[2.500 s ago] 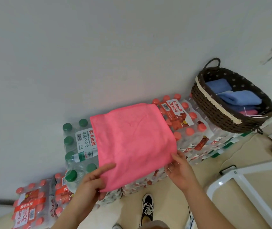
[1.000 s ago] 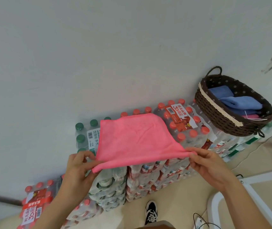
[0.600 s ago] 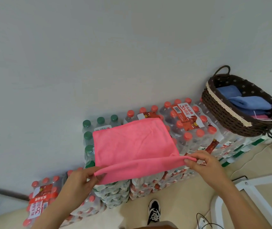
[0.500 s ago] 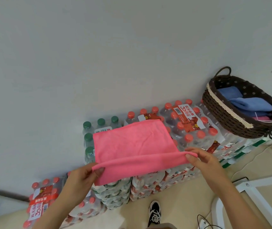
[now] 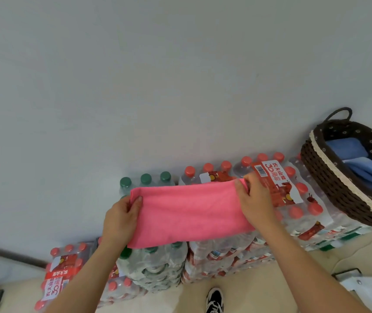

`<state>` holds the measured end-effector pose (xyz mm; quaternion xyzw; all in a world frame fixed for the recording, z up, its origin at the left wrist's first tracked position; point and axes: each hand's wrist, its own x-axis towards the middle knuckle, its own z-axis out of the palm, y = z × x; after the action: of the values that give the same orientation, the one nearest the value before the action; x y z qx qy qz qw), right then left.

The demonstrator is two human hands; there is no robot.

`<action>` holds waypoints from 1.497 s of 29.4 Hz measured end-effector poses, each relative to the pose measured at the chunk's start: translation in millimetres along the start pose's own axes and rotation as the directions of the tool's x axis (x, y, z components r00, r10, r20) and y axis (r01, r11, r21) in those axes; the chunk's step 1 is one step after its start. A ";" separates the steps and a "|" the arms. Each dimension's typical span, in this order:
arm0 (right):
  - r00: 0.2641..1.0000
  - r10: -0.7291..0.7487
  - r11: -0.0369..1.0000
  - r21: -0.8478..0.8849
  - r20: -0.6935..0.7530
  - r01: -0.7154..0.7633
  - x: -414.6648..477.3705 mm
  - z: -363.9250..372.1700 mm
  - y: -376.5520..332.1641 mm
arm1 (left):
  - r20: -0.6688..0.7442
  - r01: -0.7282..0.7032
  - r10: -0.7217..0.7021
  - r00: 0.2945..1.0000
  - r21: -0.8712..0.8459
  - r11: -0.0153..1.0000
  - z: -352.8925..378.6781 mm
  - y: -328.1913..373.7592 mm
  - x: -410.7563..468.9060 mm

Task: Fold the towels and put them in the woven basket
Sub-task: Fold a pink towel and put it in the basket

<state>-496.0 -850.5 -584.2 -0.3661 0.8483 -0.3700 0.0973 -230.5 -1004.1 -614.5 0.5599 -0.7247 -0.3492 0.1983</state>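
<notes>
Two hands hold a pink microfibre towel [image 5: 189, 213], folded into a long band, on packs of water bottles.
The left hand [image 5: 121, 219] pinches the far left corner between thumb and fingers. The right hand [image 5: 256, 204] has its fingers curled round the far right corner. The towel lies stretched between both hands, on shrink-wrapped red-capped bottles [image 5: 293, 199] and green-capped bottles [image 5: 145, 179]. To the right of the right fingers, apart from them, stands the dark brown oval woven basket [image 5: 329, 184] with folded blue towels [image 5: 370, 168] inside.
</notes>
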 end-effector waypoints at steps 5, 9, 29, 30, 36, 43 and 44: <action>0.995 -0.012 0.953 -0.299 0.104 0.043 26.3 21.9 7.7 | -0.076 0.021 -0.002 0.997 0.244 0.969 10.2 -0.2 10.2; 0.989 0.014 0.897 -0.439 0.146 0.052 37.1 33.2 12.9 | -0.139 0.062 -0.016 0.990 0.336 0.940 15.4 1.1 6.5; 0.755 -0.180 0.850 -0.286 0.630 0.442 73.0 14.5 10.6 | 0.263 -0.388 0.286 0.921 0.588 0.710 -4.1 -0.7 45.5; 0.744 -0.178 0.864 -0.261 0.644 0.432 77.6 12.7 7.5 | 0.301 -0.386 0.250 0.920 0.594 0.706 -5.3 2.7 48.0; 0.612 -0.002 0.887 -0.281 0.791 0.366 98.6 19.2 -4.3 | 0.405 -0.191 -0.047 0.913 0.527 0.828 -11.6 30.0 61.7; 0.679 -0.057 0.881 -0.284 0.732 0.379 117.9 -8.1 -36.1 | 0.250 -0.129 0.067 0.966 0.242 0.962 -43.8 51.2 71.4; 0.738 -0.101 0.896 -0.261 0.667 0.359 121.9 -19.9 -42.8 | 0.116 -0.190 0.170 0.979 0.191 0.963 -50.7 57.2 70.6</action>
<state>-568.0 -943.5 -527.3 -0.5850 0.7653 -0.0648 0.2605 -255.3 -1078.2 -545.8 0.4909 -0.8132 -0.2818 0.1354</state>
